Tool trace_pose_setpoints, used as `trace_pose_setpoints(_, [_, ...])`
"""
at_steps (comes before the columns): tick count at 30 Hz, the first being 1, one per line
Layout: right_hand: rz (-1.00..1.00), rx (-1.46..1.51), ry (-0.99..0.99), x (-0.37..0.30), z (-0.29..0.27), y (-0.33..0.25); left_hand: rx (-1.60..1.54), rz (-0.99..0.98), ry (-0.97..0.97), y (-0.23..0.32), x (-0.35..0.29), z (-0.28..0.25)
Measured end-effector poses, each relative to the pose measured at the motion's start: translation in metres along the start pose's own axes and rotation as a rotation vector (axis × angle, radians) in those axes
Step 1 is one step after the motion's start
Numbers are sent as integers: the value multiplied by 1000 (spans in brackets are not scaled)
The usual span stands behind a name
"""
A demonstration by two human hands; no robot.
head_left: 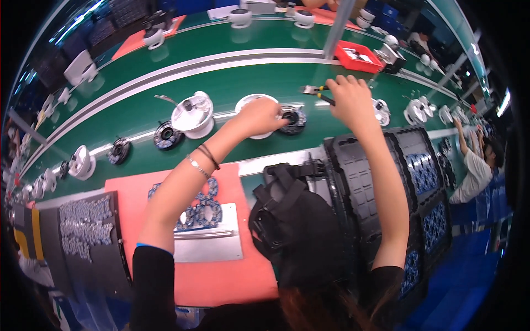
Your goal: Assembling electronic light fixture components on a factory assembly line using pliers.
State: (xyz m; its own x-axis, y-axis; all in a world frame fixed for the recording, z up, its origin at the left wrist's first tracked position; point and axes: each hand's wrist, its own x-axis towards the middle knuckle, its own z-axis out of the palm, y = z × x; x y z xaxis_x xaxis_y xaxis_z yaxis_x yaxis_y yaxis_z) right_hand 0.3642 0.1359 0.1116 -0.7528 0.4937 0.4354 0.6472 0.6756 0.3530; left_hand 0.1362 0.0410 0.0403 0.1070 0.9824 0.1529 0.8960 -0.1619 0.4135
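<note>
My left hand (260, 115) reaches across a white round housing (249, 101), hiding much of it. Its thumb and fingers close on the near edge of a black ring-shaped part (294, 120) with small electronics around its rim. My right hand (351, 100) is closed on small pliers (322, 94) with black and yellow handles, their jaws pointing left above the green belt. To the left of my left hand, a white domed housing (193, 116) stands with its inside showing. Beside it lies another black ring-shaped part (167, 135).
Nearer me are a pink mat (221, 281) with blue circuit boards (201, 215) and a metal plate (226, 245), a black bag (295, 220), and black trays (361, 165). A red bin (358, 57) stands far right. A co-worker (476, 174) works at right.
</note>
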Motion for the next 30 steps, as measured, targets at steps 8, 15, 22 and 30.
trace_pose_setpoints(8, [-34, 78, -60, -21, 12, 8, 357, 40, -41, 13, 11, 27])
trace_pose_setpoints(15, [-23, 143, -19, -34, 21, 14, 235, -3, 206, 14, 19, 45])
trace_pose_setpoints(22, [43, 191, -222, -51, 23, 26, 54, -98, 398, 16, 20, 31])
trace_pose_setpoints(30, [23, 327, -277, -48, 41, 6, -220, -146, 402, 15, 20, 38])
